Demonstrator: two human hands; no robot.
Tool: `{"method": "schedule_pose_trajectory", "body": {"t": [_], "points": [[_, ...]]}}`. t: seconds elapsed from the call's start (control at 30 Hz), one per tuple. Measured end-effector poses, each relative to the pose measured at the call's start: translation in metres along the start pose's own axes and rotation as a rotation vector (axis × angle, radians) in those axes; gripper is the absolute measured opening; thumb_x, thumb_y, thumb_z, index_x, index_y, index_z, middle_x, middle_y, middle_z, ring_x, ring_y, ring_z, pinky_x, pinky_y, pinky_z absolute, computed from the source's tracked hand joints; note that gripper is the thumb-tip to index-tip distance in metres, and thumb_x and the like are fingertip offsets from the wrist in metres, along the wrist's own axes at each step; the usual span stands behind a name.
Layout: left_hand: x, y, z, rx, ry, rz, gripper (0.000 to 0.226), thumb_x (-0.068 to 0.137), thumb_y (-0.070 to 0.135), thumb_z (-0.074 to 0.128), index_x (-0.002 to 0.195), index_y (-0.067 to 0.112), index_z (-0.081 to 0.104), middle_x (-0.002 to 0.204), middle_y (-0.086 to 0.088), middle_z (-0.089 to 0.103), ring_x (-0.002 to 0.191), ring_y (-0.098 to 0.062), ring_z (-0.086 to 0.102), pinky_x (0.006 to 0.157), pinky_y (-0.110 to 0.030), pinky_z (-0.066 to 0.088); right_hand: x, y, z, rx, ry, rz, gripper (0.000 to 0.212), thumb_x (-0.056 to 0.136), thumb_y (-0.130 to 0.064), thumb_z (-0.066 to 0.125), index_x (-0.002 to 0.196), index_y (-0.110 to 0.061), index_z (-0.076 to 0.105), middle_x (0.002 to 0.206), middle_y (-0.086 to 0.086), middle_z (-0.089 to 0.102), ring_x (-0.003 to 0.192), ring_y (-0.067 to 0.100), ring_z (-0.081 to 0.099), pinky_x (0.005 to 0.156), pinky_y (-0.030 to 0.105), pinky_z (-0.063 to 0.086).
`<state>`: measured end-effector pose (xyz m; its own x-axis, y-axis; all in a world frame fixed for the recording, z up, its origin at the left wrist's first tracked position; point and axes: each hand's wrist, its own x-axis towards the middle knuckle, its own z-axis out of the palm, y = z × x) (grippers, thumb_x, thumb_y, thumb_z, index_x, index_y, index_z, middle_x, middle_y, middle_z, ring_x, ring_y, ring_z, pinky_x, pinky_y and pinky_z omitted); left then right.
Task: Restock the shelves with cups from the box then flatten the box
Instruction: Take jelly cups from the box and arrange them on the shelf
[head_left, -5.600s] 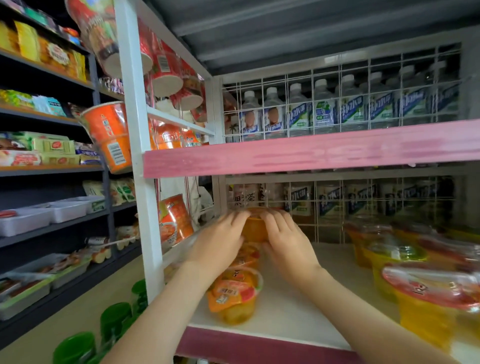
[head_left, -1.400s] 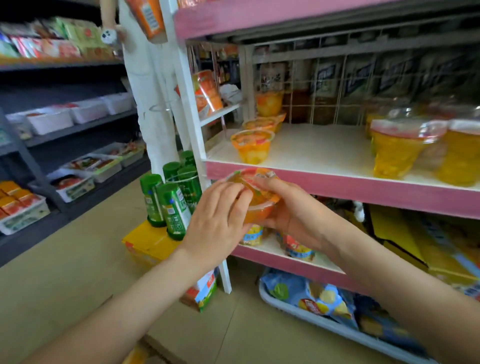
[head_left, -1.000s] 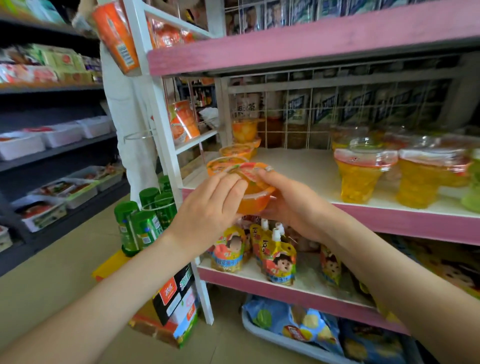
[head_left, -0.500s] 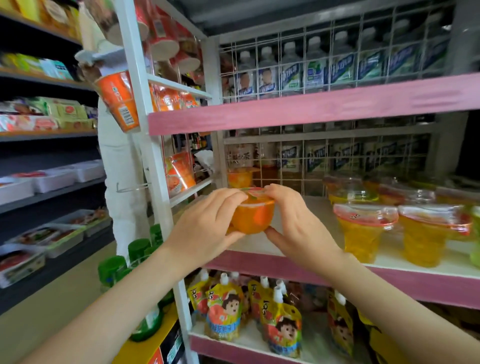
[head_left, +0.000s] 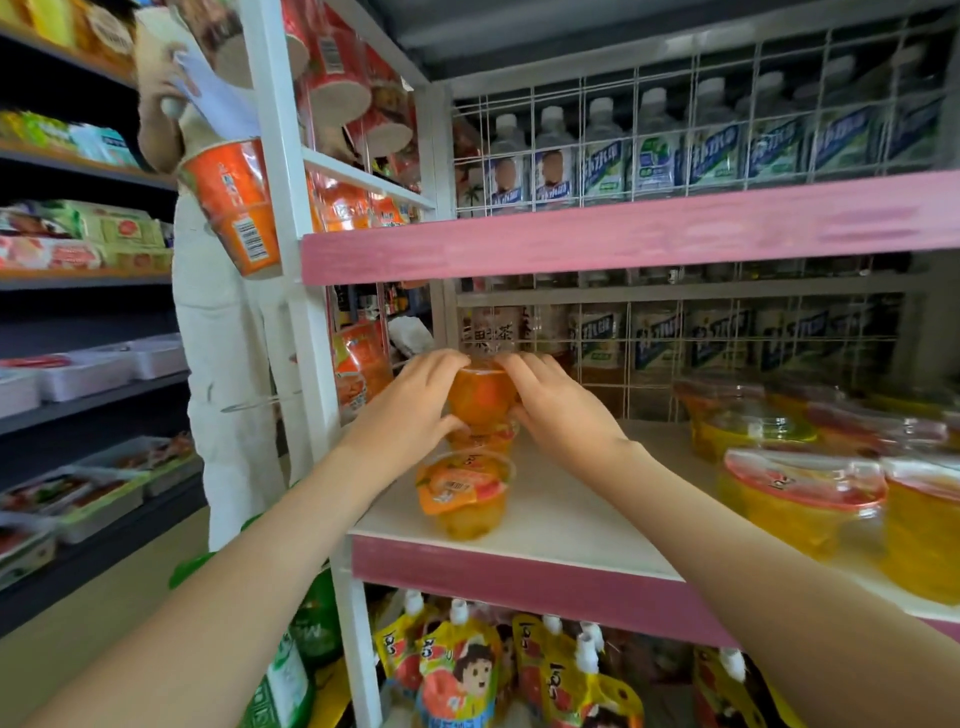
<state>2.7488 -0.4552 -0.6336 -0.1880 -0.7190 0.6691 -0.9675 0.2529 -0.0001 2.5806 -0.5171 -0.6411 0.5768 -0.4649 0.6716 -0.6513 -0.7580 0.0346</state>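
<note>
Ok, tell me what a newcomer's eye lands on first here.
The left hand and right hand grip an orange fruit jelly cup at the left of the pink-edged shelf. A matching cup stands in front of it near the shelf edge, and larger yellow jelly cups crowd the right side.

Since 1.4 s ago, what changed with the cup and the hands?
The left hand and right hand lifted the orange cup from below the shelf edge up and back, over the second cup in the left row. Whether it rests there is unclear. The fingers gripped it throughout. The front cup and the yellow cups on the right stayed put.
</note>
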Motion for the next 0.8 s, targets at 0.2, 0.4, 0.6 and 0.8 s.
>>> {"method": "schedule_pose_trajectory", "body": {"t": [0.2, 0.4, 0.6, 0.8], "points": [[0.009, -0.014, 0.020, -0.040, -0.151, -0.066, 0.060, 0.081, 0.019, 0.071, 0.132, 0.014, 0.040, 0.140, -0.005, 0.042, 0.128, -0.018, 0.040, 0.102, -0.030, 0.036, 0.007, 0.011, 0.030, -0.024, -0.102, 0.029, 0.073, 0.085, -0.008, 0.064, 0.145, -0.016, 0.024, 0.139, 0.007, 0.042, 0.129, 0.023, 0.036, 0.095, 0.034, 0.045], [0.010, -0.023, 0.014, -0.030, -0.221, -0.084, 0.044, 0.092, 0.021, 0.057, 0.133, 0.022, 0.040, 0.134, 0.000, 0.053, 0.111, -0.014, 0.055, 0.091, -0.032, 0.047, 0.006, 0.016, 0.040, 0.024, -0.078, -0.002, 0.064, 0.086, -0.006, 0.061, 0.141, -0.018, 0.031, 0.137, 0.005, 0.042, 0.127, 0.023, 0.037, 0.088, 0.041, 0.050], [0.004, -0.011, 0.008, 0.097, -0.203, -0.059, 0.048, 0.089, 0.034, 0.061, 0.130, 0.019, 0.042, 0.138, 0.000, 0.048, 0.115, -0.017, 0.053, 0.084, -0.028, 0.047, 0.004, 0.011, 0.031, 0.047, -0.072, -0.015, 0.057, 0.090, -0.007, 0.052, 0.142, -0.016, 0.030, 0.142, 0.005, 0.038, 0.130, 0.022, 0.035, 0.095, 0.039, 0.046], [0.004, -0.001, 0.009, 0.114, -0.192, -0.101, 0.044, 0.088, 0.030, 0.063, 0.125, 0.016, 0.044, 0.139, 0.001, 0.047, 0.112, -0.017, 0.056, 0.087, -0.031, 0.049, 0.001, 0.011, 0.029, 0.122, -0.069, -0.003, 0.054, 0.091, -0.001, 0.049, 0.142, -0.010, 0.032, 0.143, 0.009, 0.038, 0.134, 0.024, 0.032, 0.102, 0.040, 0.042]]}}
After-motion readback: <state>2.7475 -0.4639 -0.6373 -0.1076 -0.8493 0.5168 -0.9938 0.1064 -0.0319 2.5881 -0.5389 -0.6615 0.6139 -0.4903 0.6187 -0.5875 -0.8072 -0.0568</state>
